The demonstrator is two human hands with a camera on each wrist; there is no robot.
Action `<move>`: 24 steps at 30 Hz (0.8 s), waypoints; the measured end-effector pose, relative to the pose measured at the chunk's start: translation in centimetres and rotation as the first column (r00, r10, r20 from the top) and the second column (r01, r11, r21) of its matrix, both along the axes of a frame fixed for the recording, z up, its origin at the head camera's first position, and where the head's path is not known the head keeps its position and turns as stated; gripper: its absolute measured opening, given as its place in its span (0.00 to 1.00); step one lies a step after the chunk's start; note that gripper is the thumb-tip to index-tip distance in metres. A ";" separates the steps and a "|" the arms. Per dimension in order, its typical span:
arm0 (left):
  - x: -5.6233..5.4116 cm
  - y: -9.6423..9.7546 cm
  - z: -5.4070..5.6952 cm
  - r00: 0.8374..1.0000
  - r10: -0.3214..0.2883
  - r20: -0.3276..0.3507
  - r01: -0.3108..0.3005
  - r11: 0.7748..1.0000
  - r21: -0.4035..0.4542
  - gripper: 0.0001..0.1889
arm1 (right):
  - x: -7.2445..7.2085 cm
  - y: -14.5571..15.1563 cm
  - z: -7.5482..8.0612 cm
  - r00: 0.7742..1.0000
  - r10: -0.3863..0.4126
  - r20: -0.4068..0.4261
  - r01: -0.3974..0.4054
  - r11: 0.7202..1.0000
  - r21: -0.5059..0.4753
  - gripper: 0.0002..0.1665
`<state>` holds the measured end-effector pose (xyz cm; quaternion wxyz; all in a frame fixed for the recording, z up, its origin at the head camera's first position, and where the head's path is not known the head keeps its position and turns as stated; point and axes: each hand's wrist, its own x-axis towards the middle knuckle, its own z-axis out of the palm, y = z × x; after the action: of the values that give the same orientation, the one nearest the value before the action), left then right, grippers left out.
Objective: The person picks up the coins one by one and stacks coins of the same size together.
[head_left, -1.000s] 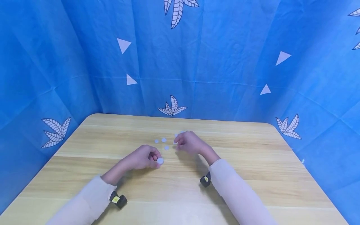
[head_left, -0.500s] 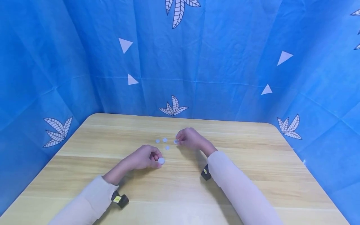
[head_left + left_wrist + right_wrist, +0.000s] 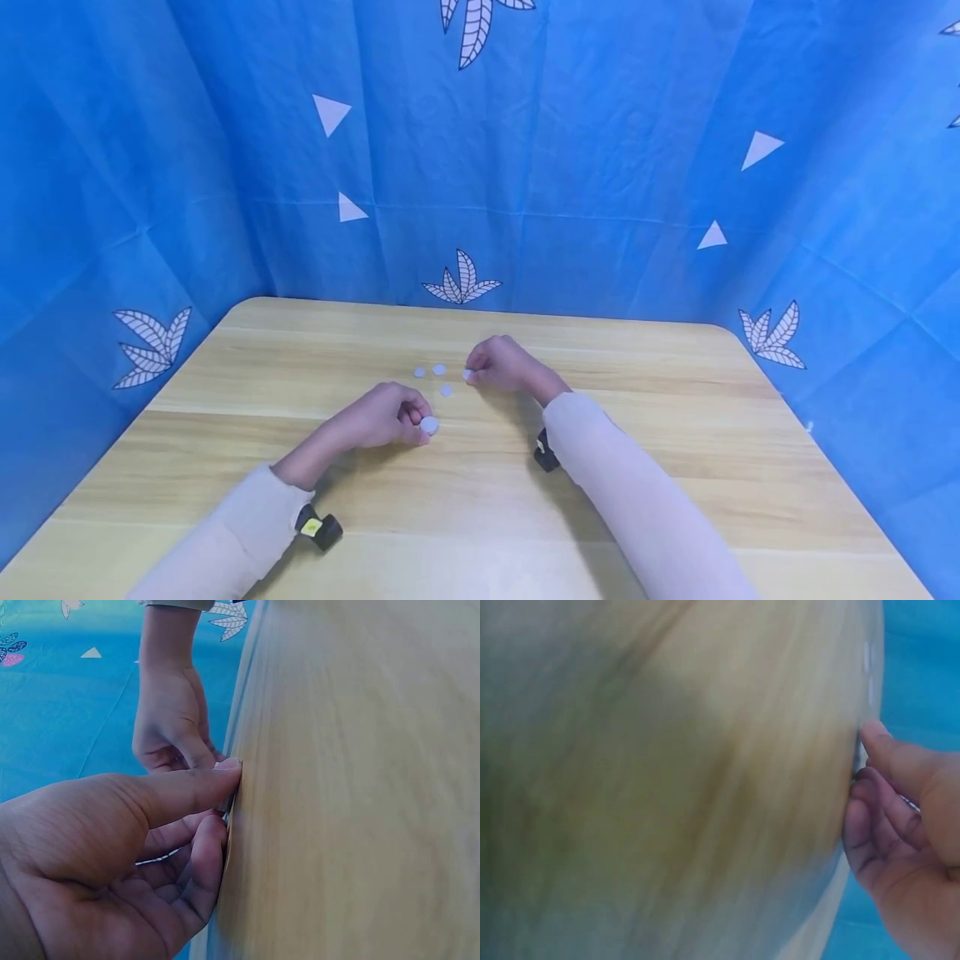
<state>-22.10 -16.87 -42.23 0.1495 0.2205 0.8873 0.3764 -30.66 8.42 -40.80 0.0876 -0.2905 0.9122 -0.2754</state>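
On the wooden table (image 3: 480, 517), three loose pale discs (image 3: 438, 369), others (image 3: 429, 425) in both hands (image 3: 384, 417) (image 3: 502, 364).

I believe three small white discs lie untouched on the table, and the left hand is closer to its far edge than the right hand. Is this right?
Not the left hand: the head view shows the right hand closer to the table's far edge. The rest holds.

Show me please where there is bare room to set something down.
The wooden table is bare between the right sleeve and the right table edge, and between the left sleeve and the left edge. So is the near middle, between the wrist cameras. Crowded: between the left hand and right hand, around three white discs.
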 end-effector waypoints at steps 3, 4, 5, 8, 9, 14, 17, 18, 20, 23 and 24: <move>-0.1 0.0 0.1 1.000 0.001 0.003 -0.001 1.000 -0.004 0.12 | -0.3 -0.1 -0.2 1.000 -0.012 0.013 0.012 1.000 -0.005 0.09; -0.1 0.0 0.1 1.000 0.000 0.003 0.000 1.000 -0.003 0.12 | -0.3 -0.1 -0.2 1.000 -0.016 0.018 0.016 1.000 -0.004 0.08; -0.1 0.0 0.2 1.000 -0.002 0.002 0.002 1.000 -0.002 0.12 | -0.4 -0.1 -0.3 1.000 -0.018 0.020 0.018 1.000 -0.003 0.08; 0.0 0.0 0.3 1.000 -0.001 0.007 0.001 1.000 0.000 0.13 | -0.5 -0.1 -0.3 0.999 -0.024 0.030 0.023 1.000 0.007 0.07; 0.0 0.0 0.3 1.000 0.000 0.008 0.000 1.000 0.000 0.13 | -0.5 -0.1 -0.3 0.999 -0.024 0.034 0.024 1.000 0.008 0.07; 0.0 0.0 0.3 1.000 0.008 0.010 -0.008 1.000 -0.006 0.12 | -0.5 0.1 -0.3 0.999 -0.028 0.045 0.028 1.000 0.012 0.07; 0.0 0.0 0.2 1.000 0.010 0.013 -0.010 1.000 -0.008 0.12 | -0.5 0.2 -0.3 0.998 -0.031 0.048 0.030 0.999 0.011 0.07; 0.0 0.0 0.2 1.000 0.014 0.016 -0.014 1.000 -0.009 0.12 | -0.5 0.2 -0.3 0.998 -0.031 0.050 0.030 1.000 0.008 0.07; 0.0 0.0 0.1 1.000 0.014 0.017 -0.014 1.000 -0.008 0.12 | -0.5 0.3 -0.3 0.998 -0.026 0.049 0.026 1.000 0.003 0.07; 0.0 0.1 0.1 1.000 0.018 0.018 -0.018 1.000 -0.003 0.11 | -0.4 0.4 -0.3 0.998 -0.024 0.051 0.024 1.000 -0.004 0.07; 0.0 0.0 0.0 1.000 0.015 0.013 -0.015 1.000 -0.001 0.11 | -0.4 0.4 -0.3 0.998 -0.024 0.051 0.024 1.000 -0.006 0.07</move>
<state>-22.08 -16.83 -42.19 0.1528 0.2114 0.8881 0.3785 -31.06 8.82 -41.14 0.1063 -0.2728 0.9121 -0.2868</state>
